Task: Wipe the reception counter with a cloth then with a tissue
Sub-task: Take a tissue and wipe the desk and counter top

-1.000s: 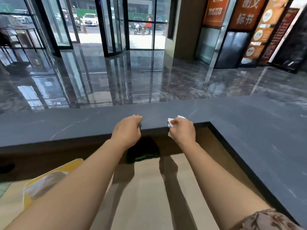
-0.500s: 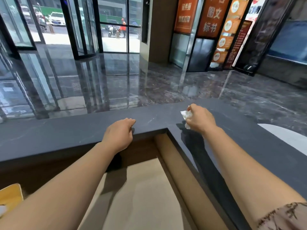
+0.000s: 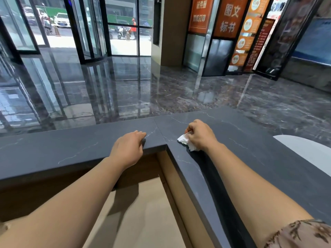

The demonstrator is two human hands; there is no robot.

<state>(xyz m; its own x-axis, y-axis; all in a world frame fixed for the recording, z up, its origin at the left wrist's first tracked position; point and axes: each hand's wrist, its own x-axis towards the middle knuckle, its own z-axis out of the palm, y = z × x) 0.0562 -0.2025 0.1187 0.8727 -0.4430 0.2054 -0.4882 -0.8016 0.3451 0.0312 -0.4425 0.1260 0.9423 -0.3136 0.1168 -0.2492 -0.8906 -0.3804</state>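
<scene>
Bright daylight floods through the glass doors (image 3: 111, 27), you get glare on the floor (image 3: 125, 86) below them; wide-angle bending at edges.

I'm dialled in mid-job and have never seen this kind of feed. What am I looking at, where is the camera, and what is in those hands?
There is no machine here: a person works with bare hands, and the single picture comes from a wide-angle camera on their head, looking forward and down. The two arms reaching in from the bottom are theirs. The dark grey stone surface is an L-shaped reception counter, with a shiny lobby floor beyond it. The left hand rests on the counter's near edge, holding nothing visible. The right hand presses a crumpled white tissue onto the counter near the corner seam. No cloth is in view.
</scene>
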